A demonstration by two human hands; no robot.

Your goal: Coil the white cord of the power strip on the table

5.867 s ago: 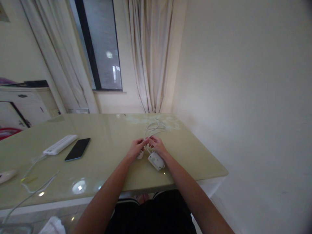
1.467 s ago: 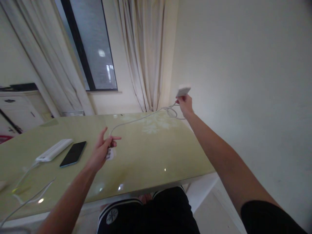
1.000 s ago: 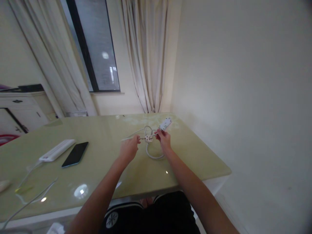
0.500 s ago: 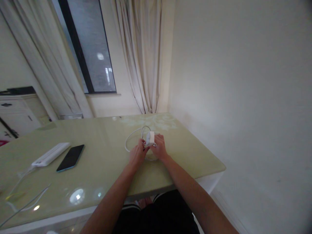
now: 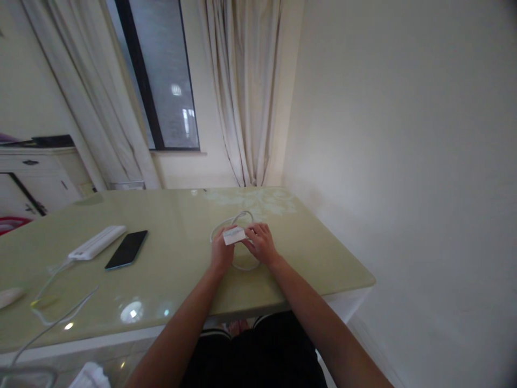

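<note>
Both my hands meet over the middle of the pale green glass table (image 5: 169, 280). My left hand (image 5: 221, 252) is closed on a small white power adapter block (image 5: 234, 236), which lies flat between the two hands. My right hand (image 5: 262, 243) has its fingers curled against the block's right end and the white cable (image 5: 238, 217). The cable loops out behind the hands and curves under them on the tabletop.
A white power strip (image 5: 97, 242) and a black phone (image 5: 126, 249) lie at the left of the table. White cords (image 5: 60, 312) trail near the front left edge. A curtain (image 5: 246, 91), a window (image 5: 161, 75) and a wall stand beyond; a white cabinet (image 5: 36, 172) is far left.
Earlier my arms were spread wide, stretching the cable with the block raised in my right hand. Now both hands have come together and the block has turned flat between them.
</note>
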